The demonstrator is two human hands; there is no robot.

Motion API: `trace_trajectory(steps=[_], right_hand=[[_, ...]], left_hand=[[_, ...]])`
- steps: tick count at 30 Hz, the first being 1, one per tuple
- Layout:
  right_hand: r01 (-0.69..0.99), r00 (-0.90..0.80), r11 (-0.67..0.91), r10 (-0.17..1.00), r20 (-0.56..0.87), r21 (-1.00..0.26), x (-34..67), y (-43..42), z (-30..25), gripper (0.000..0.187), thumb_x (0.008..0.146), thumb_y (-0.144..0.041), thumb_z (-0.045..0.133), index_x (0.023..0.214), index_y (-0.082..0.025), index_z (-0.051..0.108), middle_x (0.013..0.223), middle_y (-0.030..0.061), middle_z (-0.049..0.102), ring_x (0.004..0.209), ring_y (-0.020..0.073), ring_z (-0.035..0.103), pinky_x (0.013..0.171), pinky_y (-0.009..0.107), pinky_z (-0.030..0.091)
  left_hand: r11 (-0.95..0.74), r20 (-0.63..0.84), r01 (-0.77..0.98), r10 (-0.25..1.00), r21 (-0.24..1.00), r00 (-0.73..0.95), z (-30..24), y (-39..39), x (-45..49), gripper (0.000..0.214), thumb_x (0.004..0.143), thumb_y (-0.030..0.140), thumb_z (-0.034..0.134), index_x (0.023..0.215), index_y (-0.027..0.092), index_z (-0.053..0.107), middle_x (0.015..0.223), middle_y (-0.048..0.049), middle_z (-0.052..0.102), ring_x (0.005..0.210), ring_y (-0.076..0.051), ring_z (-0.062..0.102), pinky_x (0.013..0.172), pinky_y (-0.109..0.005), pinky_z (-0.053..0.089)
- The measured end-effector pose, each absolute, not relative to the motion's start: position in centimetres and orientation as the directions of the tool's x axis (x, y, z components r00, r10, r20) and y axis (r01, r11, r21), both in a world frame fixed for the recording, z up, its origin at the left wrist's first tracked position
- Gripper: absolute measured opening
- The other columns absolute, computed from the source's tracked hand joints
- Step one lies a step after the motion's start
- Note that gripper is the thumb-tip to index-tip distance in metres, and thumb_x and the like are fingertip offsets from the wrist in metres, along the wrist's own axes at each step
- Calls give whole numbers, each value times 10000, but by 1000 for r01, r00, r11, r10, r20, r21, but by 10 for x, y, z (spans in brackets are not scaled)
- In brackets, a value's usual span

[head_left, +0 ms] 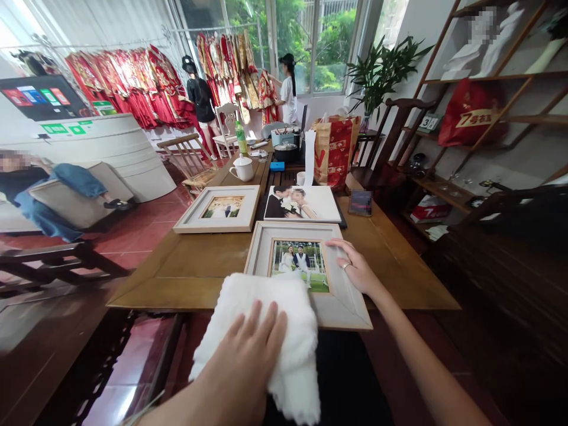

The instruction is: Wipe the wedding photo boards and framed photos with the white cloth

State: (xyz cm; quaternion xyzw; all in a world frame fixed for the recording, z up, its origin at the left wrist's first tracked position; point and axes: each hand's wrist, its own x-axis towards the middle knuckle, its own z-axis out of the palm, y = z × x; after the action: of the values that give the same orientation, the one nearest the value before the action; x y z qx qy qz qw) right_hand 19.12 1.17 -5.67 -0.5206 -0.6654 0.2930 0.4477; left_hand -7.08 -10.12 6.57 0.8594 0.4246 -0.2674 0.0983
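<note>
Under my left hand [248,355] is a folded white cloth [266,290], held with the fingers stretched over its top and the thumb out of sight. This cloth covers the lower left corner of a pale picture frame [350,307] with a photo of two people on a swing. My right hand [357,269], a ring on one finger, holds the frame by its right border, fingers lying over the front and thumb hidden. The frame's near edge juts past the wooden table [190,290]. Behind it lie a second pale frame [186,222] and a larger photo panel [323,204].
Further back on the table stand a lidded white cup [243,168], a green bottle [241,139] and a red-and-brown paper bag [337,154]. A small dark object [360,202] sits at the right. Two people stand by racks of red garments [128,83]; another sits at left.
</note>
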Motion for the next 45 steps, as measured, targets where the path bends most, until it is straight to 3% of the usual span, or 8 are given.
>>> trace_trajectory(steps=[3,11,18,23,26,30,38,45], right_hand=[[433,-64,289,954,291,-853,192,12,-57,445,775,-120,419,1164,-254,587,1339,61,502,1331,231,404,1133,437,260],[436,-91,307,950,298,-846,194,12,-58,453,796,-131,422,1199,-273,572,1349,47,496,1332,219,404,1143,435,246],[439,-84,314,947,309,-842,195,14,-60,471,776,-125,430,1203,-260,573,1328,56,516,1325,225,412,1138,435,262],[442,-85,315,947,310,-840,194,13,-57,472,757,-116,427,1182,-251,582,1328,60,512,1316,230,422,1137,439,261],[434,-75,315,946,314,-844,192,12,-57,460,760,-115,424,1168,-251,587,1322,58,514,1315,225,423,1140,428,256],[418,-70,327,942,330,-847,192,12,-57,452,761,-113,433,1156,-262,595,1304,51,525,1311,223,424,1136,427,263],[415,-80,337,939,335,-845,192,12,-59,473,769,-112,430,1187,-268,589,1315,49,525,1311,226,426,1130,445,273],[405,-56,322,943,328,-856,194,14,-63,461,767,-126,447,1191,-254,576,1328,64,511,1313,237,421,1133,455,263]], left_hand=[[-608,-520,793,691,-43,502,63,-102,-63,953,576,33,488,1479,110,193,1542,-172,175,1392,-386,150,1096,-539,277],[-550,-114,826,835,-125,539,32,18,-35,803,711,61,536,1446,46,212,1515,-266,190,1402,-400,130,1102,-534,229],[-640,-152,763,766,-91,625,36,59,-26,800,760,77,513,1475,107,156,1540,-249,101,1410,-397,27,1096,-574,192],[-720,-297,693,669,-33,681,50,-10,-34,785,750,143,549,1465,116,226,1501,-247,253,1379,-399,216,1075,-547,286],[-753,-453,656,568,53,687,62,-65,-40,864,719,139,555,1483,104,152,1517,-251,200,1389,-405,148,1084,-564,262],[-739,-389,668,593,84,705,59,-91,-38,849,732,152,537,1482,85,145,1521,-249,190,1393,-401,124,1094,-569,242],[-580,-73,806,815,-118,575,24,13,-16,763,739,48,528,1437,29,221,1496,-300,208,1404,-359,170,1096,-512,256],[-626,-68,771,779,-116,623,30,49,1,777,734,42,520,1440,29,194,1518,-277,163,1418,-351,109,1115,-487,206]])
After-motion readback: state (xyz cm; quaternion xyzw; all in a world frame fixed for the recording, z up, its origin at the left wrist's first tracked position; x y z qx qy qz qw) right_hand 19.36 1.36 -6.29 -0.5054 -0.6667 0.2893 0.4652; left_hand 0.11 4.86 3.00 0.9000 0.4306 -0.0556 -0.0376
